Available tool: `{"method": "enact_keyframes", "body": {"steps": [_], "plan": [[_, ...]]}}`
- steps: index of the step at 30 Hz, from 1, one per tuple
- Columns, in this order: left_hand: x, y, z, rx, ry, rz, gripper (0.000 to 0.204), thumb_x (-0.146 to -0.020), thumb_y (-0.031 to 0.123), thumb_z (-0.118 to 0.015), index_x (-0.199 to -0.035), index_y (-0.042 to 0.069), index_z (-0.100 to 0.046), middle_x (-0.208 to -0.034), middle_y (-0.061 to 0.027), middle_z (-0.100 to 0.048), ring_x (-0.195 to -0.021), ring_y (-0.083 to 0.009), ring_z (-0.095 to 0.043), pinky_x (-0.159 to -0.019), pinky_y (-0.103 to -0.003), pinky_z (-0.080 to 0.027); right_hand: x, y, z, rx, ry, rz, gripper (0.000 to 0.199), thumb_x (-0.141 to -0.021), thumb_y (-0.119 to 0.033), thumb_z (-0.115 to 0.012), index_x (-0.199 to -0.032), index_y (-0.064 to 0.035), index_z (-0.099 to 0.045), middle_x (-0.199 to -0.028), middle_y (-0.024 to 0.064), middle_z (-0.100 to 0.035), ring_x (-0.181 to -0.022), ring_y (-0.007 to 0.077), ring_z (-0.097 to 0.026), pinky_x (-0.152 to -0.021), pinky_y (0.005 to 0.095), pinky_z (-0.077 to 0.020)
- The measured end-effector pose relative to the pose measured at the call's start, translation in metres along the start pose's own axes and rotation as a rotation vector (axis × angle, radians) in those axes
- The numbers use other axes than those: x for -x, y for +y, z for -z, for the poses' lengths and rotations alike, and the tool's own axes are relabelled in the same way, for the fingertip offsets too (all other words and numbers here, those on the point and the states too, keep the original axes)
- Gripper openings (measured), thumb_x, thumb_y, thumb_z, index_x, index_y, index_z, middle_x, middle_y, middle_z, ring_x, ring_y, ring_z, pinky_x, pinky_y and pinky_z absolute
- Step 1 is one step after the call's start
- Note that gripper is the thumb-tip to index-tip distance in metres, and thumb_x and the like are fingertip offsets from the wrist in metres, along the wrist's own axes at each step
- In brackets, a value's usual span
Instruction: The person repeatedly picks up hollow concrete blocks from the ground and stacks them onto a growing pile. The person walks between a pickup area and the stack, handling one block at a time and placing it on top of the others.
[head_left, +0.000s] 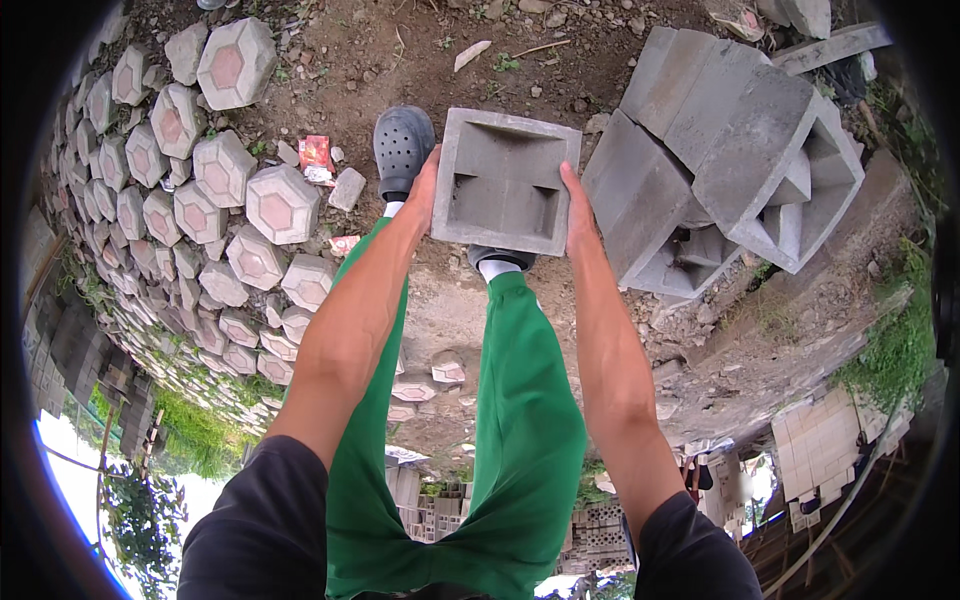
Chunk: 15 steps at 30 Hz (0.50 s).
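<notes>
A grey hollow concrete block [500,195] is held between my two hands, its open cavity facing up toward me. My left hand [426,190] presses against the block's left side, and my right hand [577,210] grips its right side. The fingers are partly hidden behind the block's edges. It covers most of my right foot, while my left foot in a dark grey clog [403,145] shows just left of it. Close to my right hand, several similar concrete blocks [720,110] lie stacked on their sides, hollow ends turned toward me.
Many hexagonal paving stones [283,204] with reddish centres cover the ground at left. A red wrapper [316,153] and a small stone chunk [347,189] lie beside my left foot. Bare soil [560,50] stretches ahead. Green weeds [880,350] grow at far right.
</notes>
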<state>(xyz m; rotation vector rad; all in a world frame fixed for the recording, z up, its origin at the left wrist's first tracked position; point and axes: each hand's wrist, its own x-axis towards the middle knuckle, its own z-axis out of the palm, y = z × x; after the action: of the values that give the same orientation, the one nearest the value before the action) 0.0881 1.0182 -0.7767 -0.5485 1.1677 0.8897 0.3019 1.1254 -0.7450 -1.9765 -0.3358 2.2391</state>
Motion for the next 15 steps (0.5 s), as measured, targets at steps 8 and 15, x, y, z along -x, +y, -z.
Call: {"method": "enact_keyframes", "body": {"steps": [8, 15], "plan": [[0.332, 0.068, -0.044, 0.214, -0.113, -0.084, 0.073, -0.091, 0.064, -0.039, -0.127, 0.003, -0.053, -0.123, -0.0118, -0.059, -0.111, -0.0222, -0.054, -0.099, -0.037, -0.039, 0.323, -0.069, -0.094, -0.135, -0.124, 0.276, 0.092, -0.086, -0.075, -0.028, -0.140, 0.0004, -0.034, -0.138, 0.0156, -0.044, -0.127, 0.0275, -0.043, -0.106, 0.0413, -0.0342], [0.427, 0.098, -0.020, 0.173, 0.003, -0.408, 0.076, -0.088, 0.068, -0.042, -0.121, 0.001, -0.059, -0.116, -0.0118, -0.062, -0.101, -0.0209, -0.059, -0.091, -0.034, -0.045, 0.380, -0.100, -0.187, -0.040, -0.212, 0.151, 0.073, -0.091, -0.064, -0.039, -0.122, 0.0000, -0.055, -0.117, 0.0117, -0.061, -0.104, 0.0240, -0.058, -0.094, 0.0360, -0.0447]]}}
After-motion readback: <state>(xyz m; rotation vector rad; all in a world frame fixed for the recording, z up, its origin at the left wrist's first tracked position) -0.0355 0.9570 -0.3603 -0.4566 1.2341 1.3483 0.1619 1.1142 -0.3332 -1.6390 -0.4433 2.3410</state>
